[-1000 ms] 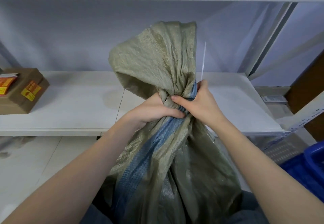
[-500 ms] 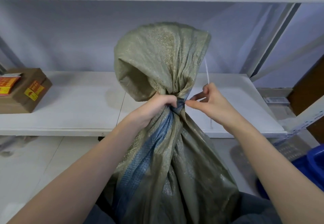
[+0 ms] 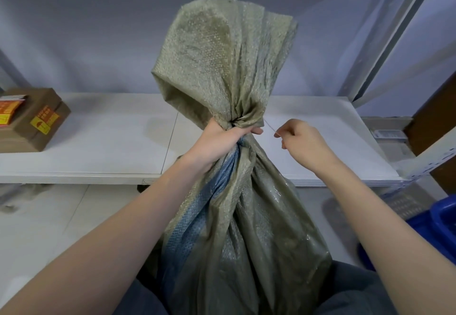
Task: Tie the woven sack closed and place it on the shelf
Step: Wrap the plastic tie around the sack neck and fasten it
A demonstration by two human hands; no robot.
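An olive-green woven sack (image 3: pixel 246 228) with a blue stripe stands upright between my knees, in front of the white shelf (image 3: pixel 98 146). Its mouth is gathered into a tight neck, and the loose top flares up above it. My left hand (image 3: pixel 217 139) grips that neck from the left. A thin white tie (image 3: pixel 270 127) runs from the neck out to the right, stretched taut. My right hand (image 3: pixel 301 139) pinches the tie's free end, a short way from the sack.
A brown cardboard box (image 3: pixel 32 119) with yellow and orange labels sits at the shelf's left end. A blue plastic crate (image 3: pixel 439 225) stands on the floor at the right. Metal shelf uprights (image 3: pixel 389 40) rise at the right, and another shelf board runs overhead.
My right hand left the sack's neck and drew the white tie out to the right. The tie, earlier standing upright behind the neck, now runs taut sideways. My left hand kept its grip.
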